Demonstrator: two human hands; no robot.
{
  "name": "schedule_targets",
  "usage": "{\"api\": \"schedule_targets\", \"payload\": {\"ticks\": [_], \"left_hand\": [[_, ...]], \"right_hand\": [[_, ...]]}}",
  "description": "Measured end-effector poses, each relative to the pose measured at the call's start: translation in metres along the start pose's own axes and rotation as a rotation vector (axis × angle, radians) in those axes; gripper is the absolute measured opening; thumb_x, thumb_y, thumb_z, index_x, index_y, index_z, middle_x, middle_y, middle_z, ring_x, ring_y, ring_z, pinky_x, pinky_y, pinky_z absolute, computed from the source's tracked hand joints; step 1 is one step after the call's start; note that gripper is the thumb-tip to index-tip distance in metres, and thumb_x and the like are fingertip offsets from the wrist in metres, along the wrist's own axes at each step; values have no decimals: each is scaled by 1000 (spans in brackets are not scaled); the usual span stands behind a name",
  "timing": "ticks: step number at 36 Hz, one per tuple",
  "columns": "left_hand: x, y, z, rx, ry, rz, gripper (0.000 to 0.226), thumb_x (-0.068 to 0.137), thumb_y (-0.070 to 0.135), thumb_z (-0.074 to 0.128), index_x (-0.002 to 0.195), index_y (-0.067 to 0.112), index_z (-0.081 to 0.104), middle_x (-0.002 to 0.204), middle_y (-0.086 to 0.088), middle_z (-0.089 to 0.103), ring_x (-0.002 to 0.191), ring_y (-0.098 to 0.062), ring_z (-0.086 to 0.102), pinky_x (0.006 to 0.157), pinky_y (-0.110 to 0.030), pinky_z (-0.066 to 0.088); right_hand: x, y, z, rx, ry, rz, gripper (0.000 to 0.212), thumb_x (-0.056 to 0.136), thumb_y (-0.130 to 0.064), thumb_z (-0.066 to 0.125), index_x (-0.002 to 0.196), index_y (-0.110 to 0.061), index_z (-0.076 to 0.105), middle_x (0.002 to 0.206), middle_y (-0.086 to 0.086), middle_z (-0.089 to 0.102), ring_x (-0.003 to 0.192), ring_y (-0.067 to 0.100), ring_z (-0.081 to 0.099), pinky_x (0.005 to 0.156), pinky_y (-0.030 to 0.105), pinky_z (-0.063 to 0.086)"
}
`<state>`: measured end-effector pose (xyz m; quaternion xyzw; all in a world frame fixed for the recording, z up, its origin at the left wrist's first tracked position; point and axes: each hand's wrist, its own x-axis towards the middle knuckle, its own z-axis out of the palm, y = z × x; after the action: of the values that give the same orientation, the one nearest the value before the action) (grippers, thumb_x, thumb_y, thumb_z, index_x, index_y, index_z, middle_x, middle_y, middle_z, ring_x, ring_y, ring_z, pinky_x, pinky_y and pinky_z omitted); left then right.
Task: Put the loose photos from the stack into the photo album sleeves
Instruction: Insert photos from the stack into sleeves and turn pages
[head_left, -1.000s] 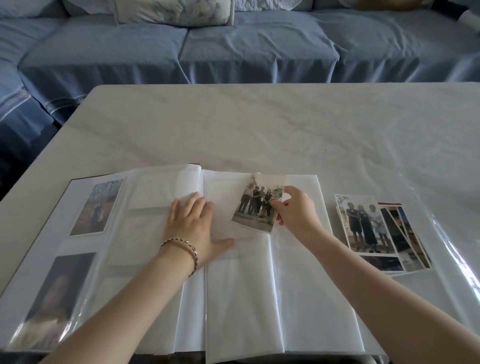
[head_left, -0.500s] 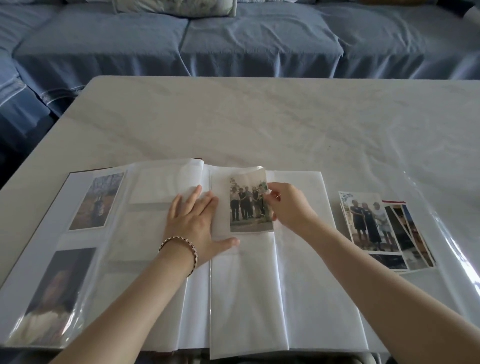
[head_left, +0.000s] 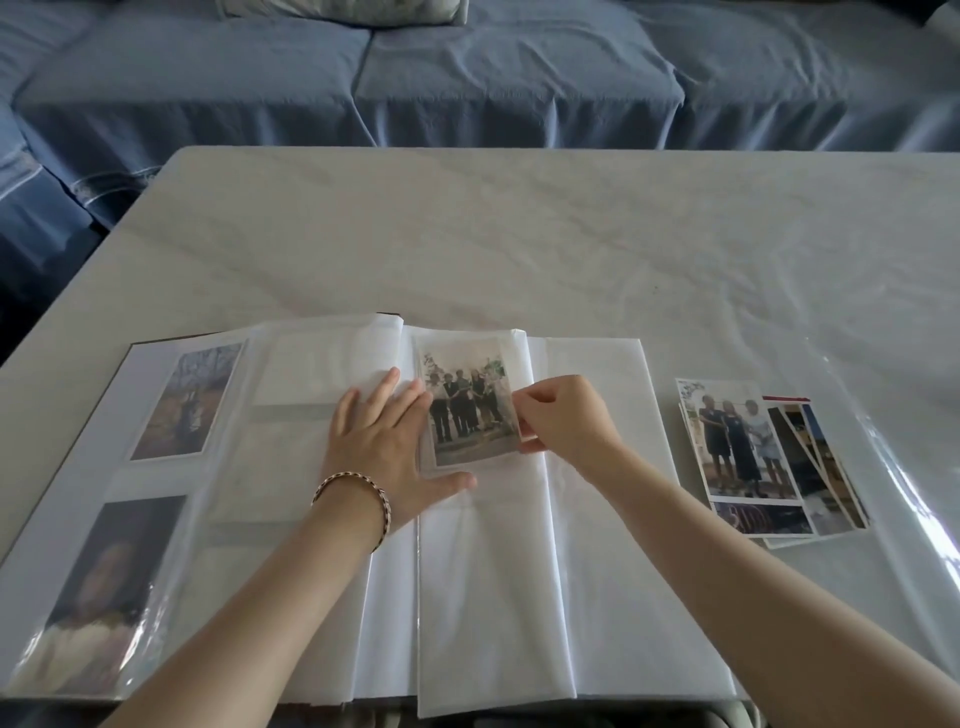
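A: What are they working on?

B: A pale, marbled table (head_left: 519, 234) with a clear plastic sheet (head_left: 914, 467) wrinkling over its right side. Nearest the camera, a photo album (head_left: 597, 571) lies open at the table's front edge, its pages white and filmy.

A: And the hands?

B: The left hand (head_left: 387, 447), with a beaded bracelet (head_left: 363, 491) at the wrist, lies flat on the album by the spine. Its fingers are straight and slightly spread, and the thumb reaches out beneath the photo (head_left: 467, 405). The right hand (head_left: 563, 421) pinches that photo's right edge between curled thumb and forefinger.

A: Where is the photo exactly?

B: At the top of the right-hand page, upright, showing a row of standing people. Its upper part looks hazy, as if under the film, but I can't tell how far in it sits.

A: Any writing?

B: Whatever print the pictures carry is too small to read. Two sleeved prints (head_left: 195, 400) fill the far-left page. The loose stack (head_left: 753, 457) lies fanned on the table just right of the album.

A: Beyond that?

B: Bare tabletop, then a blue-covered sofa (head_left: 519, 78) with a patterned cushion (head_left: 337, 10) at the top edge.
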<state>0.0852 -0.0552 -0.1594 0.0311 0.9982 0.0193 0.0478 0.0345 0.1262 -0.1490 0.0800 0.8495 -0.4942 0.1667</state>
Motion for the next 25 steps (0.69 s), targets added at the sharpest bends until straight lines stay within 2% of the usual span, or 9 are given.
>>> {"api": "schedule_targets", "payload": {"ticks": [2,4,8,11,14,16,19,22,25], "left_hand": [[0,-1,0,1,6,4,103,65,89,29,148,32,11,156,19,2,141,-4,-18,105,-34,-19],[0,-1,1,8,12,6,104,64,90,27,148,32,10,156,19,2,141,-4,-17,105,-33,-19],[0,0,1,12,9,4,104,64,90,27,149,31,11,156,19,2,141,-4,-16,105,-34,-19],[1,0,1,11,3,4,105,64,90,26,149,30,11,156,19,2,141,-5,-16,106,-34,-18],[1,0,1,16,9,6,106,63,91,26,149,30,11,156,18,3,141,-5,-15,106,-34,-18],[0,-1,1,15,13,6,105,63,91,27,148,30,12,156,18,4,142,-5,-15,106,-34,-17],[0,-1,1,5,15,6,104,64,90,28,148,31,13,156,19,3,141,-4,-15,106,-33,-18],[0,-1,1,-3,10,6,104,64,90,28,148,32,12,156,20,2,141,-4,-16,106,-33,-19],[1,-1,1,-4,2,3,104,64,90,29,148,32,12,155,20,2,141,-4,-16,107,-34,-17]], "right_hand": [[-6,3,0,-9,30,-12,35,87,-26,61,83,8,67,78,20,69,46,11,64,70,39,56],[-12,3,1,3,67,-23,34,82,-32,70,78,2,70,70,15,69,42,9,60,65,35,56],[-16,3,3,50,108,-10,19,77,-27,76,67,-17,63,61,0,65,39,6,57,56,27,54],[-17,4,4,73,135,2,23,76,-24,77,61,-20,60,59,-4,63,38,5,57,50,19,50],[-17,3,3,65,134,21,24,75,-23,78,57,-18,63,57,-1,64,37,4,56,44,13,45],[-19,3,3,47,127,19,24,76,-23,77,57,-17,64,57,2,64,41,7,58,47,15,47],[-21,3,5,-13,164,-28,21,77,-20,75,61,-12,65,58,1,63,53,16,59,54,27,50],[-25,4,7,-103,207,-103,19,80,-18,70,63,-14,64,55,-9,56,54,9,53,48,20,40],[-26,4,9,-151,193,-142,16,83,-16,66,67,-14,63,58,-7,57,60,14,56,51,22,42]]}}
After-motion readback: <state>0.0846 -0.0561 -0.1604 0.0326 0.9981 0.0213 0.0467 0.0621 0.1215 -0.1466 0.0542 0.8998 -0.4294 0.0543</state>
